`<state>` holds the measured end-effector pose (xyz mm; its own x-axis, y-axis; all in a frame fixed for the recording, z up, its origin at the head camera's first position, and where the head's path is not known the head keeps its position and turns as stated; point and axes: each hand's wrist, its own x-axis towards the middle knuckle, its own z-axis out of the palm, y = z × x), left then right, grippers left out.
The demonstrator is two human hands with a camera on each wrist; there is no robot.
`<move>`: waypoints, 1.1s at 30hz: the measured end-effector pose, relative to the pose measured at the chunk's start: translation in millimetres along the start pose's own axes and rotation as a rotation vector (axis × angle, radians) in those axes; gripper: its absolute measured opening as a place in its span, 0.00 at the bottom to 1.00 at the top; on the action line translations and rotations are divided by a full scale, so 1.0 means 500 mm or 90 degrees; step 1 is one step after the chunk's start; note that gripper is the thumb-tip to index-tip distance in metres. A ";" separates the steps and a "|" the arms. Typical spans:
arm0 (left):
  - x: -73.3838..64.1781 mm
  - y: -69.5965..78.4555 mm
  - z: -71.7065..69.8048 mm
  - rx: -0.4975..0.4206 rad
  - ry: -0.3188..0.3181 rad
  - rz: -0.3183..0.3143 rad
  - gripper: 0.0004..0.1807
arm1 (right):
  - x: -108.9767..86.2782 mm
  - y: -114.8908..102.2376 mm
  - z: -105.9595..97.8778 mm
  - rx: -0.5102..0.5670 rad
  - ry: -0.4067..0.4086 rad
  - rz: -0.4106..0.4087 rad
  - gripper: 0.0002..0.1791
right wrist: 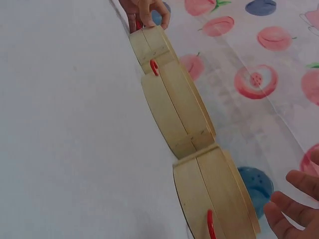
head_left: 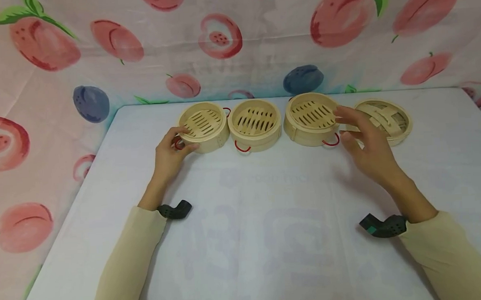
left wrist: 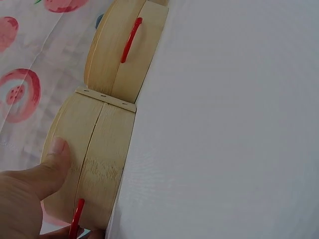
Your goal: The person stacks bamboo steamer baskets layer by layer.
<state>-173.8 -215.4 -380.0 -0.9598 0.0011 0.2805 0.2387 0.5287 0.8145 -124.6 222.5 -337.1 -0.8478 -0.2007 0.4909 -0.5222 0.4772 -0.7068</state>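
Three round bamboo steamer baskets with slatted bottoms stand in a row at the back of the table. My left hand [head_left: 169,155] grips the leftmost steamer basket [head_left: 213,144] by its left side, the thumb [left wrist: 58,158] flat on its front wall. The middle steamer basket [head_left: 257,143] sits beside it. My right hand [head_left: 371,146] hovers just right of the third steamer basket [head_left: 304,135], fingers loosely spread and apart from its wall in the right wrist view. Behind that hand lies a round woven bamboo steamer lid [head_left: 398,118], partly hidden; what lies under it cannot be told.
Red loop handles, such as the red handle [head_left: 243,148] on the middle basket, stick out from the walls. A white cloth [head_left: 244,239] covers the table. Right behind the row rises a fruit-patterned backdrop [head_left: 252,42].
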 end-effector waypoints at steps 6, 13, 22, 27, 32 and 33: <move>-0.002 -0.001 0.002 -0.021 0.028 -0.017 0.21 | 0.021 -0.014 0.032 0.030 -0.021 -0.035 0.31; -0.003 0.003 0.003 -0.042 0.040 -0.018 0.21 | 0.044 -0.028 0.071 0.057 -0.061 -0.017 0.31; 0.005 0.009 -0.020 -0.096 0.034 -0.017 0.19 | 0.079 -0.049 0.140 0.134 -0.104 0.007 0.36; 0.004 0.040 -0.039 -0.111 0.021 -0.026 0.19 | 0.105 -0.069 0.180 0.102 -0.136 -0.005 0.41; -0.007 0.092 -0.049 -0.077 0.027 0.019 0.17 | 0.129 -0.085 0.207 0.089 -0.149 -0.011 0.42; -0.008 0.098 -0.050 -0.068 0.029 0.032 0.17 | 0.135 -0.089 0.211 0.089 -0.152 -0.008 0.41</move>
<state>-154.6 -210.6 -328.6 -0.9393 -0.0150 0.3427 0.3025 0.4351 0.8481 -168.3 97.5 -326.5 -0.8300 -0.4101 0.3782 -0.5270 0.3540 -0.7726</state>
